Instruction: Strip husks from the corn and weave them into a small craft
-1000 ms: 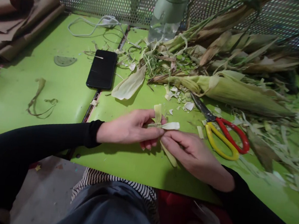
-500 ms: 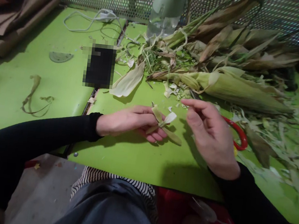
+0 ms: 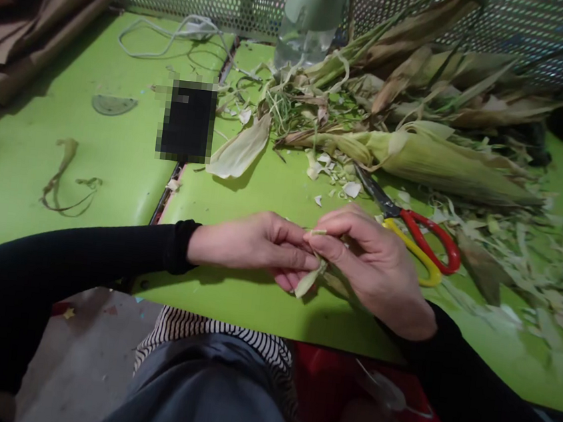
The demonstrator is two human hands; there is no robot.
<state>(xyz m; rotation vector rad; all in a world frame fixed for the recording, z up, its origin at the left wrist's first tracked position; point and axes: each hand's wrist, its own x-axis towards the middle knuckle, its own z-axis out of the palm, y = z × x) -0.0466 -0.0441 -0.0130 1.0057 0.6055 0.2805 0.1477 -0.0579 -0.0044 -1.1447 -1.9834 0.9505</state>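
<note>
My left hand (image 3: 270, 247) is closed on a small knotted piece of corn husk (image 3: 310, 281), whose pale green strips hang below the fingers. Thumb and forefinger of my right hand (image 3: 373, 268) pinch one end of the same piece, and the two hands touch. Part of the husk piece is hidden behind the fingers. Just beyond my right hand lie scissors (image 3: 394, 213) with one red and one yellow handle. A pale loose husk leaf (image 3: 241, 150) rests on the green table, ahead of my left hand.
Unstripped corn husks (image 3: 447, 161) and shredded scraps (image 3: 503, 248) cover the right side. A water bottle (image 3: 311, 23) stands at the back. To the left are a blurred dark rectangle (image 3: 188, 124), a protractor (image 3: 114, 105), a white cable (image 3: 153, 43) and brown paper (image 3: 33, 30).
My right hand has moved left and down to meet my left hand, pinching the husk piece. The husk piece has turned, and the scissors are now uncovered.
</note>
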